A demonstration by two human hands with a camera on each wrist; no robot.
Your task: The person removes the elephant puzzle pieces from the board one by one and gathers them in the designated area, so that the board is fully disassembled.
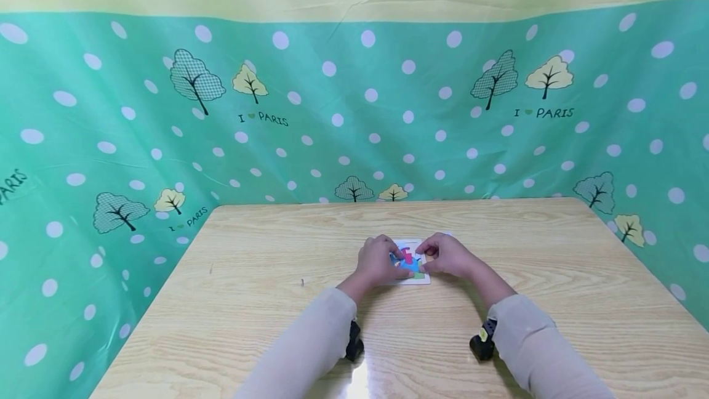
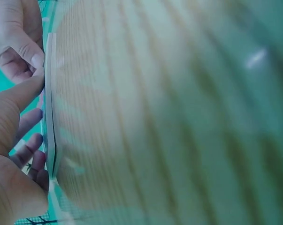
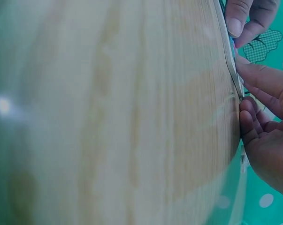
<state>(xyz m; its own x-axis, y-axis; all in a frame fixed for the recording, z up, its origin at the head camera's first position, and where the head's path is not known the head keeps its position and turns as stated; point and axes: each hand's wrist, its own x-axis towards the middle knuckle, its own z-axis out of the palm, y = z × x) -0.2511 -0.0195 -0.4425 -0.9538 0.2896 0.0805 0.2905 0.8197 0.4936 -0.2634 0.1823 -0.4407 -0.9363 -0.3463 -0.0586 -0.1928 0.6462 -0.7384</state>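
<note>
A small flat picture puzzle (image 1: 411,265) in a white frame lies on the table, with blue, red and green parts showing. My left hand (image 1: 378,261) rests over its left side, thumb and fingers spread apart on the surface. At the right edge, my right hand (image 1: 447,255) touches the puzzle with thumb and index finger, a gap between them. From the side, the left wrist view has the puzzle's edge (image 2: 51,108) beside the left hand (image 2: 14,140). In the right wrist view, the right hand (image 3: 268,117) sits at the edge, its other fingers bent. The hands cover parts of the puzzle.
A pale wooden table (image 1: 249,276) extends around the puzzle. A small pale item (image 1: 446,234) shows partly behind the right hand. A tiny dark mark (image 1: 302,281) is on the table to the left. Green dotted cloth (image 1: 354,140) hangs behind and at both sides.
</note>
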